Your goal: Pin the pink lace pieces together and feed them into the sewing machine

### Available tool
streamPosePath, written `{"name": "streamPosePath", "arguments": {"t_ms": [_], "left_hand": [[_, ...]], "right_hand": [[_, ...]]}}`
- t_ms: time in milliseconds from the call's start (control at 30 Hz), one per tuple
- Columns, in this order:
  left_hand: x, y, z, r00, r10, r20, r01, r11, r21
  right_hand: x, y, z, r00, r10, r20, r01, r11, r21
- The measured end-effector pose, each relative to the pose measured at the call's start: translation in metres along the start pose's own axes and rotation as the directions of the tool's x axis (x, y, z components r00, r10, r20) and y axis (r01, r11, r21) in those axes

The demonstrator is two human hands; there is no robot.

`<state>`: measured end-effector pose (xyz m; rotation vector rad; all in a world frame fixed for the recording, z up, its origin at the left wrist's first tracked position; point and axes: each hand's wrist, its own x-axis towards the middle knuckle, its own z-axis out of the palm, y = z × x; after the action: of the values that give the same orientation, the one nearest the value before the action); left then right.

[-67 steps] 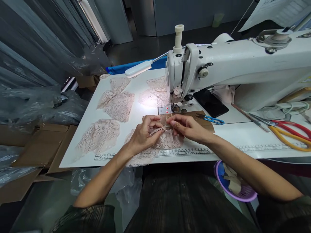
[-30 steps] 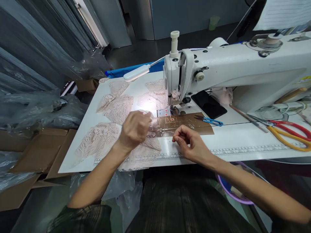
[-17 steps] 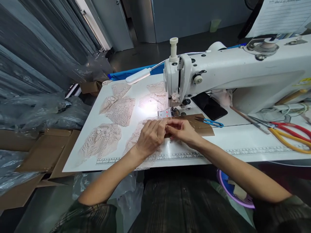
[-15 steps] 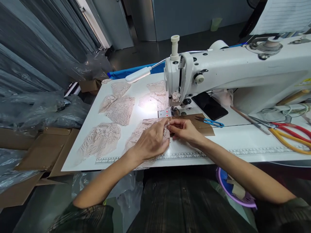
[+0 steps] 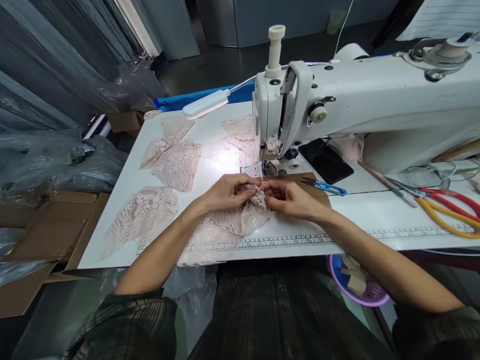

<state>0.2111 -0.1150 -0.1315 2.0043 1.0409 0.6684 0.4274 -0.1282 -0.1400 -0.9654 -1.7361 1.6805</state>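
My left hand and my right hand meet over a pale pink lace piece on the white sewing table. Both pinch its top edge just in front of the needle area of the white sewing machine. The lace spreads toward me and hangs over the table's front edge, across the printed ruler. A brown strip lies under my right fingers.
Other lace pieces lie at the left and behind the needle. Blue thread snips, a black phone, red and yellow scissors, a lamp. A purple basket hangs below right; cardboard and plastic bags at left.
My left hand swung out to the left, then came back with a lace piece. Both hands now pinch its top edge close to the presser foot.
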Motion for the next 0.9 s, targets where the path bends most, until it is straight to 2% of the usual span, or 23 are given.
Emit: {"name": "streamPosePath", "arguments": {"t_ms": [167, 367, 533, 600, 733, 900], "left_hand": [[-0.005, 0.015, -0.002, 0.978, -0.204, -0.045, 0.19, 0.959, -0.212], [-0.006, 0.018, -0.003, 0.953, -0.301, -0.017, 0.284, 0.916, -0.282], [-0.006, 0.02, -0.001, 0.929, -0.366, -0.049, 0.304, 0.834, -0.459], [-0.006, 0.019, 0.001, 0.912, -0.407, -0.044, 0.33, 0.796, -0.507], [-0.006, 0.016, 0.004, 0.886, -0.459, -0.064, 0.359, 0.768, -0.531], [-0.005, 0.018, 0.003, 0.882, -0.467, -0.06, 0.373, 0.77, -0.517]], "right_hand": [[0.004, -0.009, -0.012, 0.996, -0.005, 0.094, 0.019, 0.99, -0.142], [0.018, -0.014, -0.013, 0.997, -0.023, 0.07, 0.041, 0.964, -0.262], [0.022, 0.004, -0.016, 0.999, 0.014, 0.045, -0.007, 0.988, -0.155], [0.021, 0.007, -0.017, 0.999, 0.011, 0.037, -0.004, 0.987, -0.164], [0.019, 0.006, -0.015, 1.0, 0.008, -0.002, -0.008, 0.979, -0.206], [0.015, 0.004, -0.012, 1.0, 0.028, 0.012, -0.026, 0.99, -0.141]]}}
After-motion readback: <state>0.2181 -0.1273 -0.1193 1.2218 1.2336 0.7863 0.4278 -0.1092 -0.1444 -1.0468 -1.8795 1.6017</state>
